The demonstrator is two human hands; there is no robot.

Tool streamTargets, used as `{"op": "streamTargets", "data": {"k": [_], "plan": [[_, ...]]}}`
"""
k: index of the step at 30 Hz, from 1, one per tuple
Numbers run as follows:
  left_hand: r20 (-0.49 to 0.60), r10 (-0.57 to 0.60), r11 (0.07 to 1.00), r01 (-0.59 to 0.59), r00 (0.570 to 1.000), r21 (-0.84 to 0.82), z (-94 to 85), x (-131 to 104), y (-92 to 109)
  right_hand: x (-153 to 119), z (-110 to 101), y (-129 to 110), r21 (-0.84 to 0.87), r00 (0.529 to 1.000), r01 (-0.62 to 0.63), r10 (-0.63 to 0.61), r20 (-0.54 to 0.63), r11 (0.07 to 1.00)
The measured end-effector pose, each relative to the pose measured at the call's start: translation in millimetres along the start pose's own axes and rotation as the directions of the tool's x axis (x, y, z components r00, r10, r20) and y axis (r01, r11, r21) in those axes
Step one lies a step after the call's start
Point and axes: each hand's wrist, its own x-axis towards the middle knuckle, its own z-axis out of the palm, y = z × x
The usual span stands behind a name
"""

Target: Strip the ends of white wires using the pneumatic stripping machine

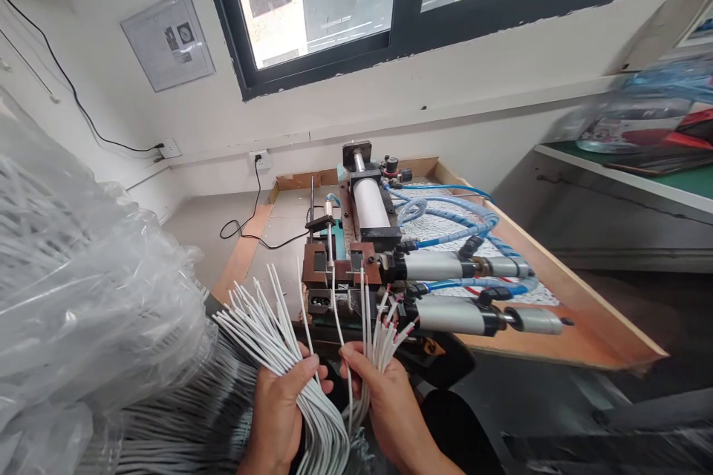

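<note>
My left hand (284,401) is closed around a thick bundle of white cables (261,330), whose ends fan out up and to the left. One cable stands apart beside its thumb. My right hand (384,393) grips a smaller bundle of white cables (382,338), several with red-tipped ends. Between its thumb and forefinger is a single white cable (337,304), which runs up to the brown blocks of a pneumatic machine (370,204). The hands are side by side just in front of the machine, and the cables droop below them.
Plastic-wrapped cables (100,297) fill the left side. A wooden-edged tray (579,267) surrounds the machine, with blue air hoses (457,226) and white scraps in it. Silver cylinders (451,314) stick out rightward. At the right is a green-topped shelf (668,178) holding plastic-wrapped items.
</note>
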Motion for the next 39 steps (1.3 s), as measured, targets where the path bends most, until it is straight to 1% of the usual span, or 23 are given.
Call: {"op": "streamTargets", "data": {"k": [2, 4, 6, 8, 10, 11, 13, 16, 19, 21, 27, 29, 30, 32, 34, 35, 36, 37, 39], "plan": [[0.013, -0.005, 1.0, 0.005, 1.0, 0.007, 0.7, -1, 0, 0, 3, -4, 0.018, 0.999, -0.044, 0.043, 0.02, 0.999], [0.028, -0.02, 1.0, 0.02, 0.999, 0.012, 2.7, -3, 0, 0, 6, -8, 0.033, 0.989, -0.114, 0.11, 0.101, 0.993], [0.091, -0.017, 1.0, 0.016, 0.996, 0.016, 5.2, -5, -1, 0, 10, -10, 0.025, 0.964, -0.165, 0.156, 0.214, 0.986], [0.184, 0.029, 1.0, -0.031, 0.983, 0.005, 7.1, -7, -1, -1, 12, -9, 0.005, 0.954, -0.14, 0.134, 0.267, 0.99], [0.235, 0.073, 0.997, -0.073, 0.969, -0.009, 7.2, -7, -2, -2, 11, -6, -0.01, 0.971, -0.054, 0.054, 0.232, 0.999], [0.226, 0.078, 0.997, -0.077, 0.971, -0.01, 6.5, -7, -3, -3, 10, -4, -0.013, 0.979, -0.01, 0.012, 0.204, 1.0], [0.169, 0.05, 0.999, -0.052, 0.984, 0.007, 3.8, -5, -5, -5, 7, 0, -0.01, 0.988, 0.043, -0.041, 0.151, 0.999], [0.094, 0.014, 1.0, -0.017, 0.996, 0.021, -0.5, -3, -7, -7, 2, 3, 0.001, 0.996, 0.036, -0.036, 0.08, 0.999], [0.071, -0.017, 1.0, 0.017, 0.997, 0.0, -2.4, -3, -9, -7, 0, 2, 0.001, 0.999, 0.02, -0.02, 0.036, 1.0], [0.059, -0.028, 1.0, 0.029, 0.998, -0.007, -2.1, -4, -8, -5, 0, 0, 0.0, 0.999, 0.023, -0.023, 0.028, 1.0], [-0.003, -0.014, 1.0, 0.014, 1.0, -0.001, 1.8, -3, -4, 0, 0, -2, -0.019, 0.999, 0.04, -0.04, 0.015, 0.999], [-0.012, -0.015, 1.0, 0.015, 1.0, 0.011, 2.2, -3, -4, 1, 1, -5, -0.026, 0.999, 0.023, -0.022, 0.028, 0.999], [-0.007, -0.017, 1.0, 0.017, 1.0, 0.014, 2.2, -3, -5, 1, 2, -7, -0.02, 0.999, -0.002, 0.003, 0.052, 1.0], [0.029, -0.019, 1.0, 0.019, 0.999, 0.011, 2.2, -5, -6, 1, 5, -10, -0.001, 0.981, -0.086, 0.085, 0.173, 0.996], [0.105, -0.005, 1.0, 0.006, 0.994, -0.01, 2.8, -6, -6, 0, 7, -10, -0.002, 0.943, -0.157, 0.15, 0.297, 0.988], [0.148, 0.006, 1.0, -0.002, 0.989, -0.025, 3.3, -7, -6, 0, 8, -10, -0.005, 0.935, -0.161, 0.154, 0.318, 0.987], [0.183, 0.019, 0.999, -0.011, 0.983, -0.045, 3.8, -7, -5, 0, 9, -8, -0.005, 0.942, -0.14, 0.134, 0.309, 0.99], [0.202, 0.027, 0.998, -0.014, 0.979, -0.067, 4.3, -8, -4, -1, 8, -6, -0.001, 0.957, -0.101, 0.097, 0.273, 0.995], [0.191, 0.017, 0.994, 0.004, 0.981, -0.109, 4.9, -7, -3, -3, 7, -2, 0.005, 0.981, -0.019, 0.018, 0.193, 1.0]]}}
